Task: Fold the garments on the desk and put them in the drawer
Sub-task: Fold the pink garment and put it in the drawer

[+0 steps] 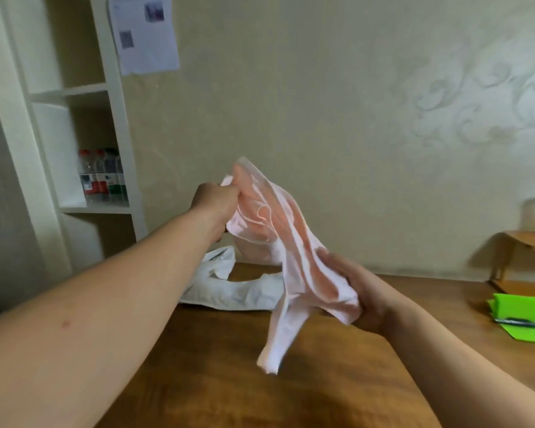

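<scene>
- The left hand (215,202) is raised above the far part of the desk (223,381), fingers curled tight around the upper end of a pale pink garment (291,251).
- The right hand (363,296) sits lower and nearer, on the right, with the lower bunched part of the same pink garment gripped between thumb and fingers.
- The pink garment stretches on a slant between the two hands, held clear of the desk; a narrow strip of it hangs from below the right hand down toward the wooden surface, and whether its tip touches the wood cannot be told.
- A white garment (229,293) lies crumpled on the desk behind the pink one, near the wall and under the left forearm.
- At the right edge of the desk lies a bright green folder (521,319) with a dark pen-like thing across it.
- A white shelf unit (118,118) stands at the left against the wall, and bottles with red and green labels (101,177) stand in one of its compartments.
- A printed sheet of paper (145,32) hangs on the wall beside the top of the shelf.
- No drawer shows in this view.
</scene>
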Demonstrator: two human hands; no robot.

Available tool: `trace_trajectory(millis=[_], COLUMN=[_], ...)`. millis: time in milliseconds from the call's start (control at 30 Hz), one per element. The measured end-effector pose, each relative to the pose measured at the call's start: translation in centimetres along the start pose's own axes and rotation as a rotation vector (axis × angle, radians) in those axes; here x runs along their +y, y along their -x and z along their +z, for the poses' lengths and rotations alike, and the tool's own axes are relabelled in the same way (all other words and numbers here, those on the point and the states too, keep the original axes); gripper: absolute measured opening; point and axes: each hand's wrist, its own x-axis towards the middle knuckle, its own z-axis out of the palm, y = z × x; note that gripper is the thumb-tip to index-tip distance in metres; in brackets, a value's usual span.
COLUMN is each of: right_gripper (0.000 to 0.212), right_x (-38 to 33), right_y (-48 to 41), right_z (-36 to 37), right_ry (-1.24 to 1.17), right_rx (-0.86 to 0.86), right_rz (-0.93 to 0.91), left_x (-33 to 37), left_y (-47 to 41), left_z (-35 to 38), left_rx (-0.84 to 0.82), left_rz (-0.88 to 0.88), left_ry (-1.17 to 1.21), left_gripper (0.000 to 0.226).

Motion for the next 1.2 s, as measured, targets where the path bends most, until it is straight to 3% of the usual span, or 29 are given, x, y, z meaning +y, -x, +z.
trace_trajectory(millis=[133, 267, 300, 400, 500, 600, 667, 733, 767, 867, 933, 967, 1100, 1133, 1200], right_gripper=[0.041, 0.103, 0.101, 0.066, 0.037, 0.023, 0.021, 0.026, 0.028, 0.027, 0.013, 0.017, 0.076, 0.081, 0.081], right_x=[0.8, 4.4, 4.9, 5.1, 4.8, 4.1, 2.8, 0.5, -0.7, -2.2, -1.2, -0.3, 2.4, 2.7, 3.4], right_y=[3.9, 6.2, 6.7, 7.1, 6.7, 6.4, 7.0, 7.7, 7.4, 4.2, 0.8, -0.8, -4.9, -5.7, -6.8], right_z=[-5.5, -11.0, -11.8, -12.9, -12.4, -11.3, -9.9, -8.6, -8.3, -8.4, -8.5, -8.5, -6.6, -5.8, -5.0], right_ry=[-0.189, -0.095, 0.001, 0.363, 0.620, 0.777, 0.825, 0.869, 0.895, 0.996, 1.131, 1.204, 1.639, 1.789, 1.951], right_rx=[0.171, 0.577, 0.612, 0.618, 0.625, 0.542, 0.198, -0.114, -0.106, 0.273, 0.448, 0.462, 0.219, 0.127, -0.035], right_rz=[0.072, 0.207, 0.223, 0.247, 0.265, 0.399, 0.619, 0.697, 0.637, 0.197, 0.006, -0.016, -0.020, -0.031, 0.023], left_x=[-6.8, -14.8, -15.8, -16.6, -15.9, -15.7, -14.8, -13.2, -12.5, -11.7, -12.0, -12.2, -11.4, -11.3, -11.7], left_y=[3.2, 8.5, 9.3, 9.9, 10.0, 8.9, 7.5, 6.2, 5.7, 6.2, 9.0, 11.0, 18.5, 19.4, 18.9], left_z=[2.0, 3.1, 3.2, 3.8, 5.0, 5.9, 6.1, 6.4, 6.7, 7.6, 8.8, 9.6, 11.5, 11.3, 10.4], left_rx=[-0.201, -0.339, -0.343, -0.346, -0.382, -0.401, -0.424, -0.488, -0.507, -0.367, -0.382, -0.459, -1.044, -1.128, -1.095], left_rz=[-0.270, -0.548, -0.534, -0.413, -0.463, -0.259, -0.030, 0.141, 0.212, 0.363, 0.444, 0.494, 0.715, 0.696, 0.666], left_ry=[-0.012, -0.172, -0.241, -0.395, -0.454, -0.555, -0.538, -0.500, -0.524, -0.809, -0.841, -0.842, -0.978, -0.994, -1.002], left_gripper=[0.020, 0.026, 0.033, 0.063, 0.056, 0.037, 0.049, 0.059, 0.062, 0.063, 0.037, 0.028, 0.034, 0.039, 0.038])
